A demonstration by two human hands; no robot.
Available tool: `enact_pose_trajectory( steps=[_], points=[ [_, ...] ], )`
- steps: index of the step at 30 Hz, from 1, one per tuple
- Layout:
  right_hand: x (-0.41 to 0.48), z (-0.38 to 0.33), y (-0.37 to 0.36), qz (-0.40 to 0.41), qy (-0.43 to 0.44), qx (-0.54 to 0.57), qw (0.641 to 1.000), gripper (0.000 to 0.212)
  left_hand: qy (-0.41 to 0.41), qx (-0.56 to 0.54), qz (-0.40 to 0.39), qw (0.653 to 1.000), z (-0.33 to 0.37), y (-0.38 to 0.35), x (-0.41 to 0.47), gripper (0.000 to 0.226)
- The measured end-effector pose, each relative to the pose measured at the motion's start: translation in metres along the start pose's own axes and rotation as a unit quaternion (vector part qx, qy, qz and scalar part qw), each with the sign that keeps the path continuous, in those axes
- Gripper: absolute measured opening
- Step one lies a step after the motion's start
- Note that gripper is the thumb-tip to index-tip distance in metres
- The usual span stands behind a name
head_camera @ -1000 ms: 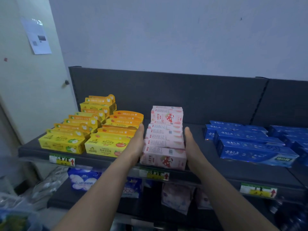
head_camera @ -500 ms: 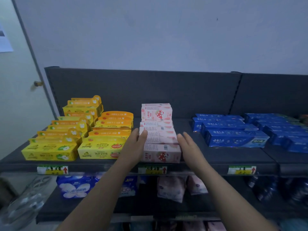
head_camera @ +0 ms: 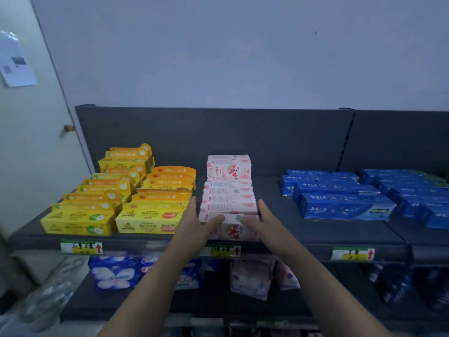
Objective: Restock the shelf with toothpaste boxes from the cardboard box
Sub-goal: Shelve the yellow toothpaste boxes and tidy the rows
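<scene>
Paper sheet (head_camera: pixel 17 62) on pale door (head_camera: pixel 31 147), knob (head_camera: pixel 68 128) near right edge; blue-white soft packs (head_camera: pixel 114 273) beside pink pouches (head_camera: pixel 251 279), low down.

Dim, flat, bluish light, no glare. Lower dark grey metal shelf (head_camera: pixel 206 304) sits in deep shadow. Wide-angle lens slants pale green door (head_camera: pixel 31 154) at left. Clear plastic bags (head_camera: pixel 48 297) bottom-left smeared. Pink cardboard toothpaste boxes (head_camera: pixel 228 205): print soft.
</scene>
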State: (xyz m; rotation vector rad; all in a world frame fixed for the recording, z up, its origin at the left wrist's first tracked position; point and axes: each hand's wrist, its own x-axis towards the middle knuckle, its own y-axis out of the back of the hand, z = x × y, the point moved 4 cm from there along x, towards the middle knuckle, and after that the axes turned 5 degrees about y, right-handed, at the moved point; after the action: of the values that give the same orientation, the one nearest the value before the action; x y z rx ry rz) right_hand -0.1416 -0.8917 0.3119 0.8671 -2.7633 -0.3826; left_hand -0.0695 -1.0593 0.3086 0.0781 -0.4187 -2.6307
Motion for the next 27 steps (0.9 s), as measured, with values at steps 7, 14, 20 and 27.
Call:
enact_pose_trajectory(
  steps=[7,14,20,27],
  points=[
    [0.005,0.011,0.007,0.025,0.028,-0.107,0.994,0.034,0.001,0.044,0.033,0.998,-0.004,-0.003,-0.003,0.044],
    [0.011,0.014,0.013,-0.003,-0.020,-0.085,0.996,0.024,0.027,0.046,0.043,0.998,0.005,0.001,-0.004,0.049],
    [0.028,0.007,0.012,-0.006,-0.078,0.039,0.996,0.055,0.077,0.030,0.020,0.996,0.013,0.001,0.015,0.076],
    [0.029,0.015,-0.001,-0.030,-0.060,0.051,0.996,0.037,0.082,0.042,0.010,0.996,0.003,-0.004,0.026,0.075]
  ],
)
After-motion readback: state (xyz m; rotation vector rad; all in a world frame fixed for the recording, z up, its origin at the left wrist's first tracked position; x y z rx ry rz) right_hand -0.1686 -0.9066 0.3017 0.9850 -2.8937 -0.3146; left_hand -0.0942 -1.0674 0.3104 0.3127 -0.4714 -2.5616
